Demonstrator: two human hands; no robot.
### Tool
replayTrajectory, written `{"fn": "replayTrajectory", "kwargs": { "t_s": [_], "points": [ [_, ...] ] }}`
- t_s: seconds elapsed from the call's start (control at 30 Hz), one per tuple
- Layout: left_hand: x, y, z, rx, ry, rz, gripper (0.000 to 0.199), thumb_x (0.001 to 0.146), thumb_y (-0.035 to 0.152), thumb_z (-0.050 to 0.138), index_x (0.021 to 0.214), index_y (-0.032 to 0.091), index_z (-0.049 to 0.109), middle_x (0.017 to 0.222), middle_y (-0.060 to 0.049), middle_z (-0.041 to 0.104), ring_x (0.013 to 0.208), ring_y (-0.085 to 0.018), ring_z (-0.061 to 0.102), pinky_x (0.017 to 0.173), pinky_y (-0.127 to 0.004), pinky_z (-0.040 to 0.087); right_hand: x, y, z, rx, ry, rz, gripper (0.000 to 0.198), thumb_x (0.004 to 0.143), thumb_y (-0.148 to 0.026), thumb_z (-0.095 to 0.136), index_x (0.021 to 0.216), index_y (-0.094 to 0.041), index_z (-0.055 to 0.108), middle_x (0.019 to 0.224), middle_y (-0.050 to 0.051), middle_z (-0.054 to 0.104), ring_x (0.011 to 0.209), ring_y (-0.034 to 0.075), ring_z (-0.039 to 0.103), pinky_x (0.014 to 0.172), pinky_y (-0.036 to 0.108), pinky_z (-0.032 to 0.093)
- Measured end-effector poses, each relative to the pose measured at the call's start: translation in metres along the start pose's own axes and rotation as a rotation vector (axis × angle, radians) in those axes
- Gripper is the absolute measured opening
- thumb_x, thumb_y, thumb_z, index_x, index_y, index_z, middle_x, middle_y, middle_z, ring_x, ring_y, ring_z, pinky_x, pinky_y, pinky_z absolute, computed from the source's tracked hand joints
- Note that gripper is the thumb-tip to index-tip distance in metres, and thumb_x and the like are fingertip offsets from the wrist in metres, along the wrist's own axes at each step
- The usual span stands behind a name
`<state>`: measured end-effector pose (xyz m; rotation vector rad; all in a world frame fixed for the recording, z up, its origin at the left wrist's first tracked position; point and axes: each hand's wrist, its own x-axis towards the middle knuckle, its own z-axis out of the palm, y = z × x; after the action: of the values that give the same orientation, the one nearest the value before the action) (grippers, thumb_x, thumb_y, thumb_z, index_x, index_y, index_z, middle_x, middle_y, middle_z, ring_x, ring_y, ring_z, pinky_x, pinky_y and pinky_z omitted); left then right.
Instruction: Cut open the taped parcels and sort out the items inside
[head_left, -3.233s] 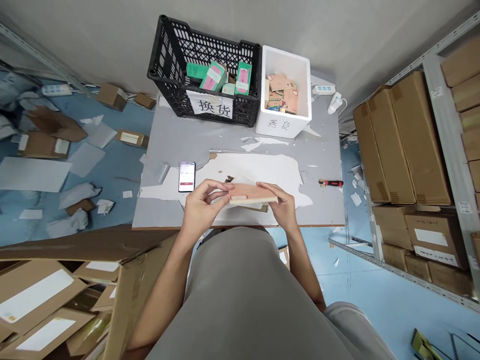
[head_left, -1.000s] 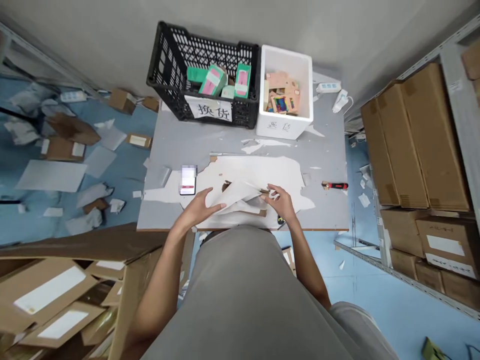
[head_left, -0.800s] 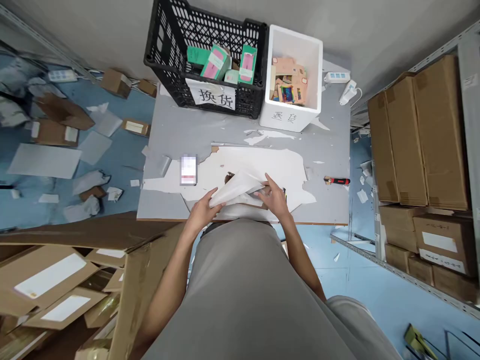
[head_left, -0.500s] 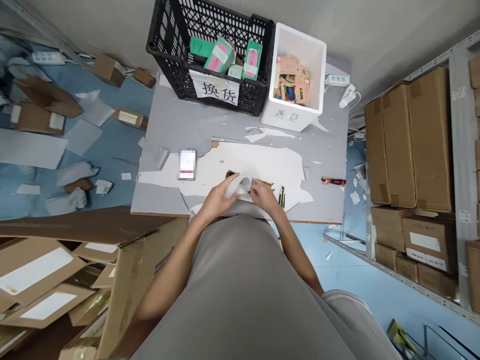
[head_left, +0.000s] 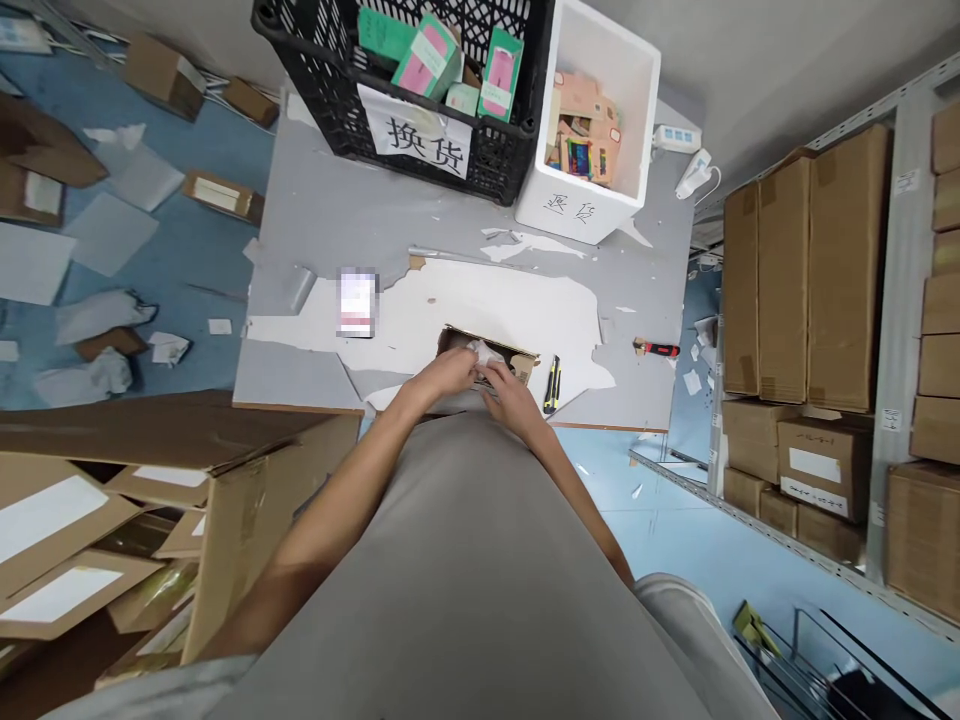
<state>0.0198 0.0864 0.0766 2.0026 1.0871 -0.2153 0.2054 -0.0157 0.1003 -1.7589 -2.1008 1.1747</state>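
An open small cardboard box lies at the table's near edge, right in front of my body. A crumpled, whitish, translucent wrapping is at its opening, between my hands. My left hand reaches over the box's left end, its closed fingertips at the wrapping. From the right, my right hand pinches at the wrapping's lower side. Whatever else lies in the box is hidden by my fingers. Just right of the box rests a yellow-and-black box cutter.
A black crate and a white foam box with small packages stand at the back. A red-and-black cutter lies on the right. A large carton stands at the left front; shelves of cartons line the right.
My hands have lowered the whitish wrapping from above the table to the small box's opening. More of the open box now shows. The camera view has shifted slightly.
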Motion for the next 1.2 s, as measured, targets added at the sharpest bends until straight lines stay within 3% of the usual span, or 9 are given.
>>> {"fn": "replayTrajectory", "kwargs": {
  "t_s": [0.1, 0.27, 0.4, 0.47, 0.57, 0.7, 0.8, 0.93, 1.2],
  "points": [
    [-0.003, -0.002, 0.005, -0.02, -0.017, 0.011, 0.033, 0.102, 0.028, 0.065, 0.125, 0.013, 0.083, 0.115, -0.022, 0.086, 0.116, -0.04, 0.083, 0.098, -0.041, 0.063, 0.023, 0.003, 0.001, -0.133, -0.079, 0.068, 0.045, 0.12, -0.019, 0.04, 0.153, -0.013, 0.071, 0.165, 0.022, 0.066, 0.152, 0.03, 0.064, 0.127, 0.044, 0.052],
    [-0.021, -0.001, 0.01, -0.139, 0.072, 0.028, 0.058, 0.11, 0.032, 0.056, 0.164, 0.014, 0.064, 0.151, -0.023, 0.078, 0.139, -0.041, 0.076, 0.114, -0.048, 0.06, 0.066, 0.002, -0.003, -0.25, -0.254, 0.254, 0.039, 0.116, -0.017, 0.05, 0.136, -0.002, 0.08, 0.141, 0.031, 0.081, 0.13, 0.038, 0.079, 0.115, 0.044, 0.058],
    [-0.032, -0.001, 0.009, -0.165, 0.181, -0.021, 0.056, 0.111, 0.028, 0.05, 0.162, 0.02, 0.07, 0.152, -0.018, 0.078, 0.143, -0.039, 0.074, 0.122, -0.049, 0.057, 0.062, 0.001, -0.011, -0.22, -0.248, 0.255, 0.039, 0.118, -0.022, 0.05, 0.127, -0.007, 0.085, 0.138, 0.029, 0.084, 0.123, 0.038, 0.082, 0.111, 0.045, 0.059],
    [-0.038, -0.002, 0.006, -0.221, 0.252, -0.02, 0.05, 0.112, 0.03, 0.049, 0.151, 0.024, 0.08, 0.149, -0.015, 0.08, 0.141, -0.037, 0.075, 0.123, -0.049, 0.057, 0.039, 0.005, -0.016, -0.147, -0.17, 0.192, 0.038, 0.119, -0.023, 0.049, 0.125, -0.013, 0.085, 0.14, 0.023, 0.084, 0.127, 0.033, 0.081, 0.114, 0.042, 0.058],
    [-0.049, -0.007, 0.003, -0.37, 0.472, -0.02, 0.046, 0.115, 0.041, 0.052, 0.138, 0.021, 0.087, 0.147, -0.016, 0.082, 0.14, -0.034, 0.075, 0.125, -0.047, 0.056, -0.008, 0.026, -0.022, 0.115, 0.118, 0.138, 0.036, 0.12, -0.033, 0.05, 0.118, -0.023, 0.085, 0.126, 0.012, 0.087, 0.12, 0.029, 0.082, 0.111, 0.041, 0.061],
    [-0.048, -0.036, 0.008, -0.656, 0.785, -0.216, 0.056, 0.116, 0.057, 0.055, 0.145, 0.016, 0.08, 0.148, -0.017, 0.081, 0.131, -0.028, 0.077, 0.115, -0.041, 0.061, -0.045, 0.079, -0.015, 0.44, 0.432, 0.424, 0.035, 0.113, -0.054, 0.06, 0.114, -0.025, 0.081, 0.116, 0.01, 0.087, 0.111, 0.029, 0.082, 0.108, 0.045, 0.064],
    [-0.027, -0.069, 0.024, -1.051, 0.736, -0.475, 0.052, 0.114, 0.055, 0.06, 0.142, 0.015, 0.078, 0.145, -0.019, 0.081, 0.114, -0.024, 0.08, 0.102, -0.036, 0.063, -0.032, 0.12, 0.006, 0.72, 0.459, 0.681, 0.033, 0.104, -0.057, 0.072, 0.108, -0.025, 0.077, 0.114, 0.011, 0.085, 0.107, 0.029, 0.082, 0.109, 0.049, 0.065],
    [0.007, -0.096, 0.053, -1.351, 0.549, -0.713, 0.034, 0.109, 0.047, 0.069, 0.122, 0.017, 0.079, 0.125, -0.015, 0.085, 0.106, -0.022, 0.078, 0.091, -0.029, 0.062, 0.008, 0.148, 0.045, 0.948, 0.421, 0.749, 0.035, 0.1, -0.058, 0.077, 0.103, -0.024, 0.076, 0.108, 0.011, 0.084, 0.102, 0.027, 0.081, 0.102, 0.046, 0.067],
    [0.03, -0.098, 0.08, -1.338, 0.464, -0.577, 0.03, 0.094, 0.028, 0.074, 0.124, 0.023, 0.077, 0.094, -0.003, 0.079, 0.086, -0.018, 0.074, 0.082, -0.026, 0.063, 0.027, 0.137, 0.1, 1.325, 0.516, 0.724, 0.034, 0.102, -0.057, 0.073, 0.103, -0.024, 0.081, 0.116, 0.009, 0.088, 0.114, 0.026, 0.08, 0.111, 0.044, 0.064]
  ]
}}
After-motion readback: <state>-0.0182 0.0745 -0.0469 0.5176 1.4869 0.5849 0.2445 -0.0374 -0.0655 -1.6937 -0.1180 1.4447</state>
